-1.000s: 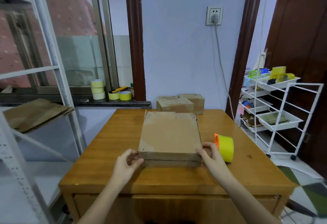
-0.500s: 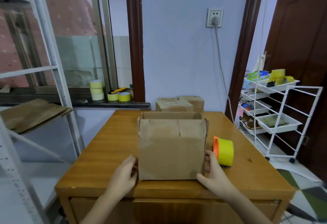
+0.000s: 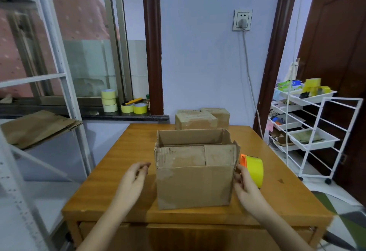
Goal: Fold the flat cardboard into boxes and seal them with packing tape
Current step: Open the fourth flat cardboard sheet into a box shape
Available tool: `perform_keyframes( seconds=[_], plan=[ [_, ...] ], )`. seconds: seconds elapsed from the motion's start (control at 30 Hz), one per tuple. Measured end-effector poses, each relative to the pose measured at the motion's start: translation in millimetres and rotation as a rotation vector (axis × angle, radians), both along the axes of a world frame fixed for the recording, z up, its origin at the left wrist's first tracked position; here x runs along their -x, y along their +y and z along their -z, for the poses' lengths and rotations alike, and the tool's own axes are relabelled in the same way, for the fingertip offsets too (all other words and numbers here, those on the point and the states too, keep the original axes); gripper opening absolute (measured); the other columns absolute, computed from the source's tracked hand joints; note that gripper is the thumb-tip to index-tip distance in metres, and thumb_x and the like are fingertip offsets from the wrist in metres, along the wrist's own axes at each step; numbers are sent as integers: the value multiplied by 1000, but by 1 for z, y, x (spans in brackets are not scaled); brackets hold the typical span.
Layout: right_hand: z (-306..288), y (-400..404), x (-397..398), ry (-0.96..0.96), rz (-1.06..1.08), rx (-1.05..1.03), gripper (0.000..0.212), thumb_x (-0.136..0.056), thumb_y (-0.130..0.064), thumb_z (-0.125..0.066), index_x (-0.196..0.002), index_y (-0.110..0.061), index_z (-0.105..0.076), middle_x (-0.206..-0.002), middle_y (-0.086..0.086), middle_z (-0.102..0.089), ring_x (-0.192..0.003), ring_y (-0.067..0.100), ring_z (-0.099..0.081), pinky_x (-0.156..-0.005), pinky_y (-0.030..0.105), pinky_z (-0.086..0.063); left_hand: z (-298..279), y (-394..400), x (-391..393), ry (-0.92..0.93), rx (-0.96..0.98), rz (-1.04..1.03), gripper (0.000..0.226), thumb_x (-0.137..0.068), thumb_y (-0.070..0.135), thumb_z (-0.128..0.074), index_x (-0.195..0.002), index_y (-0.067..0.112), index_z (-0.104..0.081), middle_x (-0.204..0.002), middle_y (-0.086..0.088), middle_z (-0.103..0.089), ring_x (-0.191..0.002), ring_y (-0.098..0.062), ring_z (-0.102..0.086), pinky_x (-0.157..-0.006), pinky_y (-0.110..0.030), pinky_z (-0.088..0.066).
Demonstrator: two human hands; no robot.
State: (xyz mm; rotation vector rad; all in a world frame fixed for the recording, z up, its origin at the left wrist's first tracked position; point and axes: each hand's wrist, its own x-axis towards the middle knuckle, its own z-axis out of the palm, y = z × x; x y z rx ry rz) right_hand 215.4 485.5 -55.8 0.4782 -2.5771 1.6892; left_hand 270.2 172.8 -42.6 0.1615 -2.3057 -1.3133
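A brown cardboard box [image 3: 194, 185] stands upright in the middle of the wooden table [image 3: 118, 173], its top open and its flaps standing up. My left hand [image 3: 134, 179] hovers just left of the box with relaxed fingers, not touching it. My right hand [image 3: 245, 187] rests its fingers against the box's right side near the front corner. A yellow tape roll on an orange dispenser [image 3: 254, 169] stands on the table right behind my right hand.
Two sealed boxes [image 3: 196, 120] sit at the table's far edge. Flat cardboard [image 3: 37, 127] lies on a metal shelf at the left. Several tape rolls [image 3: 109, 101] stand on the window sill. A white wire cart [image 3: 313, 131] stands to the right.
The flat cardboard was lifted and opened into an upright box. My left hand has come off its left side; my right hand stays at the right side.
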Motion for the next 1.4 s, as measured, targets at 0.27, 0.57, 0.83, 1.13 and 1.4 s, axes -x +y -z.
perform_keyframes(
  seconds=[0.27,0.57,0.83,1.13,1.4],
  plan=[
    [-87,-16,-7,180,139,279,23,-103,-18,-37,-117,-23,-53,-109,-16,-57,-100,-7,-53,-80,10,-41,-73,23,0,124,-173,77,23,-98,30,-46,-119,32,-56,-111,18,-56,-103,1,-53,-83,-24,-48],
    [-96,-26,0,67,158,164,20,-101,-17,-41,-114,-20,-55,-95,-13,-53,-84,-3,-49,-61,8,-43,-93,41,9,38,17,17,22,-94,15,-55,-113,24,-62,-118,6,-52,-99,-2,-47,-81,-14,-37],
    [-93,-17,6,-65,5,73,34,-100,-13,-31,-117,-34,-52,-116,-11,-48,-111,5,-40,-90,22,-32,-94,37,6,-91,-77,195,48,-94,11,-53,-140,22,-43,-134,8,-46,-118,-4,-42,-90,-18,-34],
    [-84,-12,8,-92,-74,110,44,-98,-5,-30,-130,-33,-43,-129,-8,-36,-118,4,-29,-98,22,-26,-85,32,1,-317,38,441,72,-90,32,-55,-150,37,-18,-147,24,-17,-130,5,-17,-104,-21,-20],
    [-58,-10,52,-145,-157,127,69,-59,-5,-51,-123,-29,-45,-125,-6,-52,-118,9,-48,-83,15,-41,-88,34,-2,-454,312,530,73,-97,37,-48,-152,29,-1,-154,21,12,-130,11,9,-116,-28,-1]
  ],
)
